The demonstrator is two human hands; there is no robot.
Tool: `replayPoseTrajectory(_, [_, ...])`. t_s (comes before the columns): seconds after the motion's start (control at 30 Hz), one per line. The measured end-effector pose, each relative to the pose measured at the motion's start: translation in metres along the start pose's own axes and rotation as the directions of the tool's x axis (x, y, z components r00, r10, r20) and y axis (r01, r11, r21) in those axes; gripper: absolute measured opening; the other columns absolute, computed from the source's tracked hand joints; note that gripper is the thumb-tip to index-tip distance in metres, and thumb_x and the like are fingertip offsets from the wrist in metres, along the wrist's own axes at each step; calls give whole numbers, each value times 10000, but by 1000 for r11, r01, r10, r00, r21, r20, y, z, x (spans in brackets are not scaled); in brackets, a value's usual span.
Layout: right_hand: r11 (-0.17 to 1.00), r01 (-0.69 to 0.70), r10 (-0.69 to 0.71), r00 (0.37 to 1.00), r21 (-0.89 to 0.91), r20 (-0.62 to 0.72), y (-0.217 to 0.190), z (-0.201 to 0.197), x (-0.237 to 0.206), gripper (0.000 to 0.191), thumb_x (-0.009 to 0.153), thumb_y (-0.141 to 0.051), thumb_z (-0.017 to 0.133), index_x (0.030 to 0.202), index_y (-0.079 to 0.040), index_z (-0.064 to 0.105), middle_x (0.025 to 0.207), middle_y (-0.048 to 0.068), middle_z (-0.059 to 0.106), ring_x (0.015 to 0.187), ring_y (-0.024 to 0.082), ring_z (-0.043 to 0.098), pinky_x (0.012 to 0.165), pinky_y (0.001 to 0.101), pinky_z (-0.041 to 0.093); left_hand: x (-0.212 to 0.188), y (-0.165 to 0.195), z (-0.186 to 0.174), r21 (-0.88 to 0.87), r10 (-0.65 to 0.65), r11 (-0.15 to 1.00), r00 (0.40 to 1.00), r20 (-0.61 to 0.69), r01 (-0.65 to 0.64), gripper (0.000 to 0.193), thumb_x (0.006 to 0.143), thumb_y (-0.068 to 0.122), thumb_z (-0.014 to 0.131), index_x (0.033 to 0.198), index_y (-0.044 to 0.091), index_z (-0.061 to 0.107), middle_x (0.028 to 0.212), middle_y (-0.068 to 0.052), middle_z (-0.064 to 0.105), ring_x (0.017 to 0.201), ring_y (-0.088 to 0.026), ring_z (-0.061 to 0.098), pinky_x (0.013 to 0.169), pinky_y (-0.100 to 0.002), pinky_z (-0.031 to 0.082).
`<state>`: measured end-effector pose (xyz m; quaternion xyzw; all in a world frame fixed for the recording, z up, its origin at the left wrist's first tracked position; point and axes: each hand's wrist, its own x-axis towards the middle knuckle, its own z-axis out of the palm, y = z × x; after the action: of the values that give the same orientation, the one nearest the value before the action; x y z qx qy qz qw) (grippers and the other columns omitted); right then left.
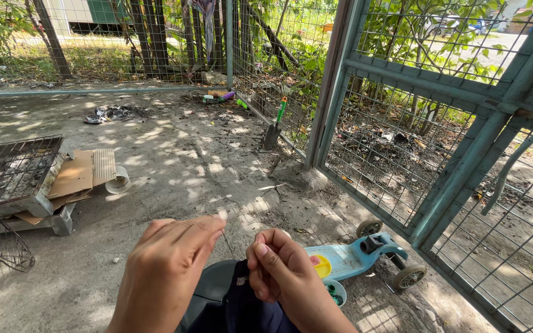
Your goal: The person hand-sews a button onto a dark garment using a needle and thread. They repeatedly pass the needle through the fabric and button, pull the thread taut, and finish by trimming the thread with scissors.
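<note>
Just left of the light-blue plastic scooter (353, 259), the left hand (168, 271) pinches a thin thread (226, 243) while the right hand (285, 277) closes on dark navy fabric (242, 308).

Matt dark cloth (242, 308), glossy plastic scooter (353, 259), rough concrete ground (186, 160).

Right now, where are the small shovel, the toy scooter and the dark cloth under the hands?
small shovel (272, 132): head view, on its dark blade by the fence.
toy scooter (348, 259): head view, on the blue deck.
dark cloth (242, 308): head view, on the fold between the hands.
</note>
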<state>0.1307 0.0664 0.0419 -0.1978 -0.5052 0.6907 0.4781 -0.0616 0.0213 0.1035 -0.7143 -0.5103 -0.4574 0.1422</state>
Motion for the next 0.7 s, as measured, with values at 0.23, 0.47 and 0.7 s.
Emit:
replayPoseTrajectory(0.23, [1000, -6, 6, 1000, -6, -20, 2, -1, 4, 140, 1048, -147, 548, 1042, -7, 537, 802, 43, 547, 574, 91, 522, 497, 228, 381, -1, -33, 10, -301, -453, 753, 792, 409, 586, 168, 870, 239, 781, 948, 90, 776, 920, -2, 709, 849, -143, 741, 794, -312, 602])
replayPoseTrajectory(0.47, [999, -2, 2, 1000, -39, 19, 10, -4, 8, 135, 1046, -136, 568, 1073, -3, 562, 809, 72, 616, 671, 118, 624, 587, 263, 485, -6, -61, 4, -553, -244, 395, 664, 707, 734, 219, 887, 226, 667, 872, 12, 710, 880, -30, 731, 883, -156, 659, 853, -301, 508])
replayPoseTrajectory(0.7, [979, 77, -85, 996, -191, -32, 18, -1, 11, 177, 984, -180, 649, 1040, -11, 649, 915, -8, 676, 850, 57, 630, 769, 246, 523, -1, -25, -13, -194, -520, 665, 633, 574, 721, 227, 870, 309, 735, 899, 85, 726, 738, -33, 743, 733, -127, 689, 734, -291, 542])
